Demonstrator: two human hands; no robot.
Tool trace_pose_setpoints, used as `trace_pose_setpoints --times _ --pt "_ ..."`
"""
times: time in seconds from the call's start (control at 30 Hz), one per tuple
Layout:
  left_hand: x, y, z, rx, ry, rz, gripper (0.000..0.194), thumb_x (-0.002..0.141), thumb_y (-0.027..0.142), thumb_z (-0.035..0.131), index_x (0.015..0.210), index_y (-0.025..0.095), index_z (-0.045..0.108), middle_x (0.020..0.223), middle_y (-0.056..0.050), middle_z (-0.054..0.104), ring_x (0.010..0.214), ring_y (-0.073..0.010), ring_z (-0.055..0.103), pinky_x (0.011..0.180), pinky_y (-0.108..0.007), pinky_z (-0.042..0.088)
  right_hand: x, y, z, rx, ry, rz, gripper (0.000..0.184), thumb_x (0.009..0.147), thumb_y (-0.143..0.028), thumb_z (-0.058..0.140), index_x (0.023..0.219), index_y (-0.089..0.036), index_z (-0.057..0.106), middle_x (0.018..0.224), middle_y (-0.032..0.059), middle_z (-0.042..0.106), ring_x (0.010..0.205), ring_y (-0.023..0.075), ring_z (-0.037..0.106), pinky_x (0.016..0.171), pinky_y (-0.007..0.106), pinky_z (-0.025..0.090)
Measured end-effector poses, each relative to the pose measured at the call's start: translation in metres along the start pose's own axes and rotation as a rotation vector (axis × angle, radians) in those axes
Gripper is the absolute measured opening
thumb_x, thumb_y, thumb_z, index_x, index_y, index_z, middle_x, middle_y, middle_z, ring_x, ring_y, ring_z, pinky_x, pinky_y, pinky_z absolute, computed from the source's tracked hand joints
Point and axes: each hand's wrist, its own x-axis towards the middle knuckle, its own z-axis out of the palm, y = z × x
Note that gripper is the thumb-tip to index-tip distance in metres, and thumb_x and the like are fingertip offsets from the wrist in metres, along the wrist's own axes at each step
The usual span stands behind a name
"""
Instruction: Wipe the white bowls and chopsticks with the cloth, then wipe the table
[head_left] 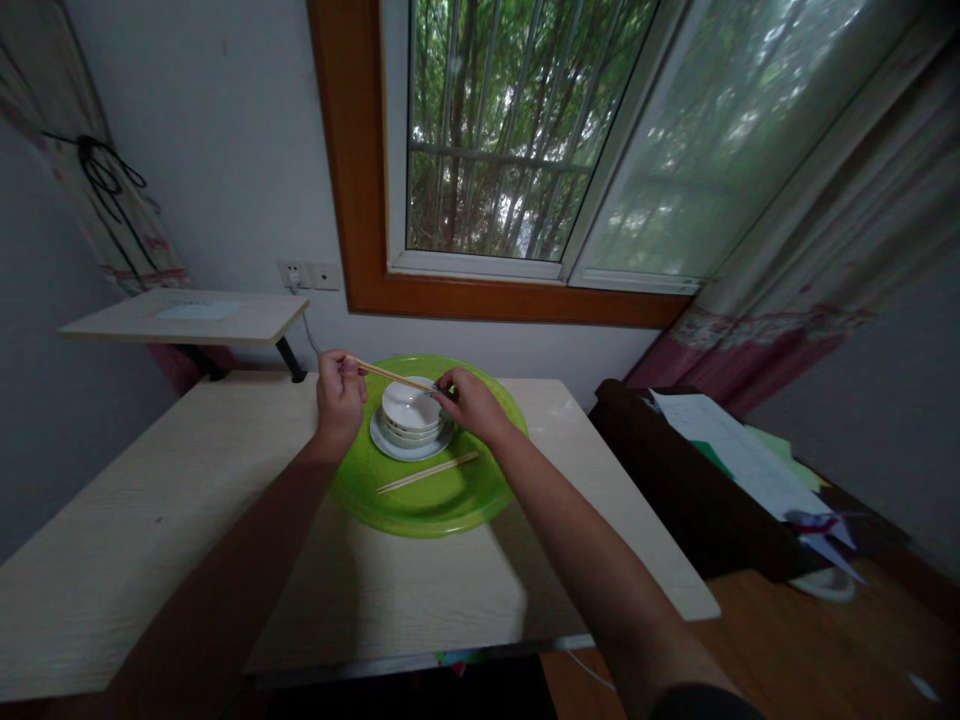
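Note:
My left hand [342, 392] and my right hand [471, 402] hold a pair of chopsticks [394, 376] by opposite ends, level above the bowls. Fingers of both hands are closed around the sticks. Beneath them a stack of white bowls [411, 410] rests on white plates [405, 453]. The whole stack stands on a round green tray [442, 518]. Another pair of chopsticks [427, 473] lies on the tray in front of the plates. Something small and dark shows at my right fingertips, too small to name.
The tray sits on a pale wooden table [420, 590]. A raised shelf [187, 318] on black legs stands at the back left. Behind is a window [517, 130] with an orange-brown frame. To the right, papers [727, 440] lie on a dark brown piece of furniture [675, 490].

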Motion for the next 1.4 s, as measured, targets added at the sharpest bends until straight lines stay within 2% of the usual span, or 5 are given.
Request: trace_pose_setpoints --times 0.37,0.57,0.73,0.93,1.4 --pt "-0.009 0.017 0.003 0.081 -0.295 -0.029 0.022 0.103 0.044 0.046 0.102 0.023 0.046 0.083 0.000 0.067 0.049 -0.0091 0.051 0.051 -0.024 0.041 -0.001 -0.003 0.002 0.070 0.025 -0.009 0.015 0.091 -0.038 0.069 0.095 -0.026 0.061 0.095 0.0058 0.068 0.085 0.0222 0.059 0.081 0.036 0.047" --pt "-0.009 0.024 0.007 0.193 -0.583 -0.066 0.016 0.095 0.038 0.056 0.096 0.022 0.056 0.059 0.005 0.058 0.054 -0.0152 0.059 0.057 -0.027 0.042 0.000 -0.007 0.002 -0.011 0.021 -0.091 0.012 0.093 -0.033 0.068 0.096 -0.025 0.060 0.098 0.0073 0.069 0.092 0.0241 0.061 0.083 0.037 0.047" --pt "-0.007 0.028 0.008 0.227 -0.645 -0.028 0.019 0.094 0.039 0.057 0.091 0.021 0.062 0.057 0.005 0.060 0.054 -0.0153 0.059 0.059 -0.028 0.042 -0.001 -0.012 0.002 -0.066 -0.008 -0.139 0.010 0.095 -0.032 0.066 0.095 -0.024 0.060 0.098 0.0076 0.069 0.092 0.0231 0.061 0.083 0.036 0.048" --pt "-0.006 0.025 0.006 0.156 -0.509 -0.040 0.018 0.096 0.037 0.055 0.091 0.021 0.060 0.066 0.003 0.063 0.053 -0.0137 0.059 0.057 -0.027 0.044 0.000 -0.012 0.005 -0.076 0.019 -0.158 0.009 0.094 -0.029 0.066 0.097 -0.023 0.059 0.098 0.0073 0.069 0.091 0.0222 0.062 0.080 0.034 0.048" --pt "0.006 0.006 -0.002 -0.267 0.252 -0.020 0.035 0.096 0.055 0.058 0.093 0.023 0.045 0.072 0.006 0.047 0.047 -0.0055 0.042 0.042 -0.020 0.032 0.001 -0.003 0.005 0.006 0.022 0.018 0.014 0.090 -0.028 0.067 0.096 -0.023 0.056 0.097 0.0052 0.069 0.083 0.0191 0.060 0.072 0.031 0.046"
